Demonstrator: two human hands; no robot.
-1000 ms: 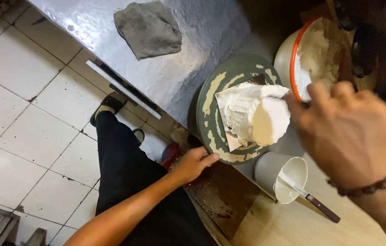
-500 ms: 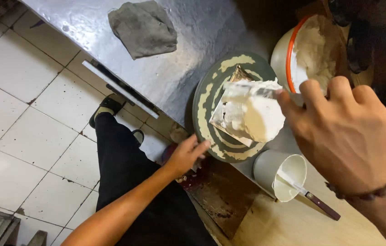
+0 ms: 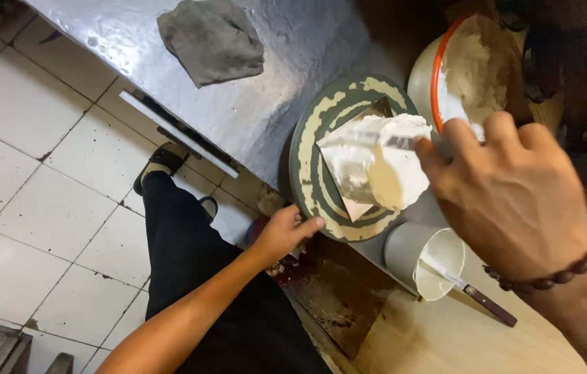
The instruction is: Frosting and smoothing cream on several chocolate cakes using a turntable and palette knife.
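A cake covered in white cream stands on a square board on a round green turntable smeared with cream. My right hand holds a metal spatula laid flat across the top of the cake. My left hand grips the near edge of the turntable with its fingertips. A beaded bracelet sits on my right wrist.
A large bowl of white cream with an orange rim stands behind the cake. A white cup holds a brown-handled knife. A grey cloth lies on the steel counter. White tiled floor lies to the left.
The cake and turntable have rotated under the spatula. My left hand has shifted along the turntable's rim, and my right hand has kept the spatula on the cake's top.
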